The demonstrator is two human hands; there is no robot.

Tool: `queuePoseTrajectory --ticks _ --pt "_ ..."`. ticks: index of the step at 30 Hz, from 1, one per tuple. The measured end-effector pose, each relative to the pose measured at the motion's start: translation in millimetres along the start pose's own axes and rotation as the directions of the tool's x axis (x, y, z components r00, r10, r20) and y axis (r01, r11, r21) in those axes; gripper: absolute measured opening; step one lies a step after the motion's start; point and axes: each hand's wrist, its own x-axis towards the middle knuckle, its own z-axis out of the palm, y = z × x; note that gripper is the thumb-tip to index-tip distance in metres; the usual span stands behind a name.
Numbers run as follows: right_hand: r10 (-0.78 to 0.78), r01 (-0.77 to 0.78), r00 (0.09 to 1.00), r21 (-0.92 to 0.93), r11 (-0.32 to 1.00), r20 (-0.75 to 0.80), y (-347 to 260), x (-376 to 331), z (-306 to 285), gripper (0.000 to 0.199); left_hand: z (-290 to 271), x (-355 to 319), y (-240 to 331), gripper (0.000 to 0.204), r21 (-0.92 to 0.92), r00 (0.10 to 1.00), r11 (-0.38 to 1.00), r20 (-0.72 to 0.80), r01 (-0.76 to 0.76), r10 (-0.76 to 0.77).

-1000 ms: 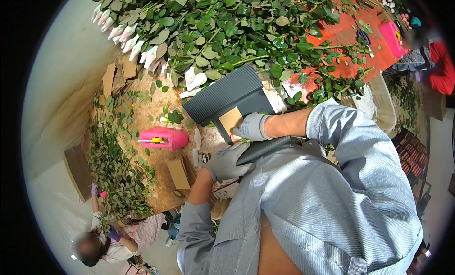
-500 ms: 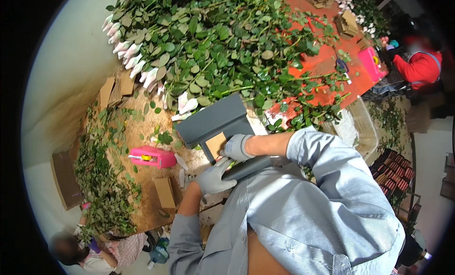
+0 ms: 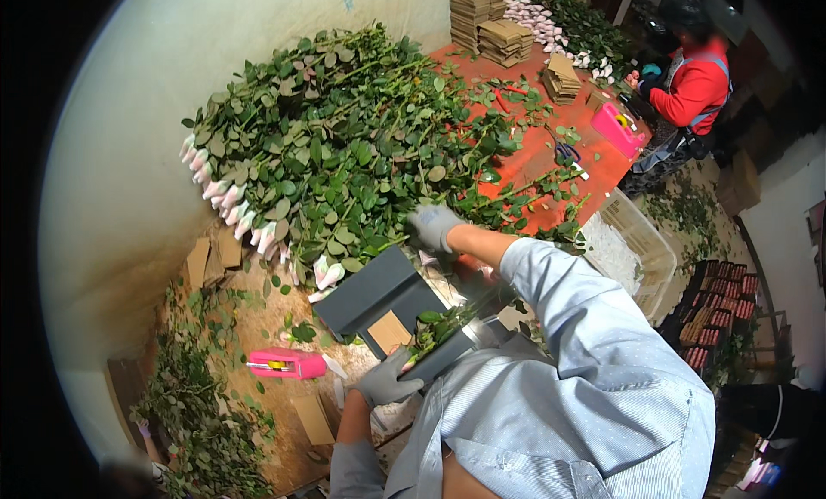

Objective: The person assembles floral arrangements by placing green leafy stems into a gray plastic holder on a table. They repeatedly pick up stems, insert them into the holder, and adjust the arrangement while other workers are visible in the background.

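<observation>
Far L: rose pile (image 3: 344,172), heads to the L. Near L: pink tape disp. (image 3: 301,364). Next, L hand (image 3: 383,383) at near edge of grey tray (image 3: 370,288), fingers bent by the stem heads; can't tell if it's pinching one. Card (image 3: 389,331) lies in the tray, leafy stems (image 3: 440,327) just R of it, along the near wall. R hand (image 3: 434,227) is now off the card & out at the pile's near edge, fingers lost in leaves, grip can't be told. So only L hand's at the tray now. Far R: clear tub (image 3: 658,271).
</observation>
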Motion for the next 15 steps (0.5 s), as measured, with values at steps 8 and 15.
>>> queuePoseTrajectory --ticks 8,15 --pt "-0.098 0.184 0.972 -0.429 0.884 0.216 -14 4 0 0.024 -8 -6 21 0.089 0.027 1.000 1.000 -0.016 -0.016 0.016" --pt "-0.237 -0.043 0.906 -0.632 0.773 -0.351 -10 -6 -113 0.025 0 2 6 0.099 0.079 0.999 0.996 -0.011 0.030 -0.030"
